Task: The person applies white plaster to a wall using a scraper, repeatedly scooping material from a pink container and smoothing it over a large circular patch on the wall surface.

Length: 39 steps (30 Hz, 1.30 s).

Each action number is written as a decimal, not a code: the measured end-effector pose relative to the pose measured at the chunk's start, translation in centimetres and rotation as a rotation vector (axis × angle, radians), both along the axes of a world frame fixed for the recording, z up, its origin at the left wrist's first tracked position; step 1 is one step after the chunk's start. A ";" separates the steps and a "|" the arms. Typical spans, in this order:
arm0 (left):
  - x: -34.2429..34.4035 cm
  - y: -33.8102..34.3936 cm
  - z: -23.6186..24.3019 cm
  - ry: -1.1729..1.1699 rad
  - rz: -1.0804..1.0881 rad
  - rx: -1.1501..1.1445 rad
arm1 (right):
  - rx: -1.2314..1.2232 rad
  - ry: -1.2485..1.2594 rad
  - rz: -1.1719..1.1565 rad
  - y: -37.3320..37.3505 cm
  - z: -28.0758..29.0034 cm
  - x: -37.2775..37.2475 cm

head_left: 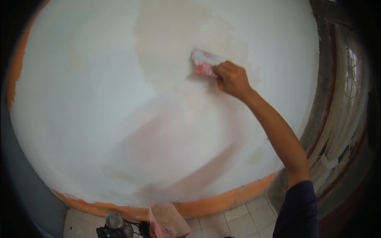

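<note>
My right hand (234,79) is raised against the wall, its fingers wrapped round a plastering trowel (208,58). The trowel is smeared white, with red showing on its lower part, and its long edge lies close to the wall. It is over a damp-looking beige patch (170,39) on the white-coated wall (87,103). Low in the picture is a pink tub (154,217) with pale paste (170,220) in it. What look like the fingers of my left hand (152,229) grip the tub's left side; most of that hand is out of view.
Bare orange wall (222,201) shows along the bottom and left edge. On the tiled floor (250,216) stand a metal can (114,219) and a black bag (111,233). To the right, a pale tied curtain (341,115) hangs by a window frame.
</note>
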<state>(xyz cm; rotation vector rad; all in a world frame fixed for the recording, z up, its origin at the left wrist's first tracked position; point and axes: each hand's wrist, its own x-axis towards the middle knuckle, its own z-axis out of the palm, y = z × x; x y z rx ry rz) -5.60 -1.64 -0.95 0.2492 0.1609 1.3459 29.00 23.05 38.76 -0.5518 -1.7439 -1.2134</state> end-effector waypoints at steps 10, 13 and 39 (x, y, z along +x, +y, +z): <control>0.8 -0.2 0.5 -0.014 -0.013 0.018 | 0.423 0.333 -0.039 -2.5 7.5 4.2; 0.9 -0.5 0.4 -0.006 -0.014 0.016 | 0.256 0.278 -0.207 0.2 7.1 5.6; 1.4 -0.7 2.1 -0.033 0.038 -0.032 | 0.153 0.114 -0.208 3.4 6.9 0.5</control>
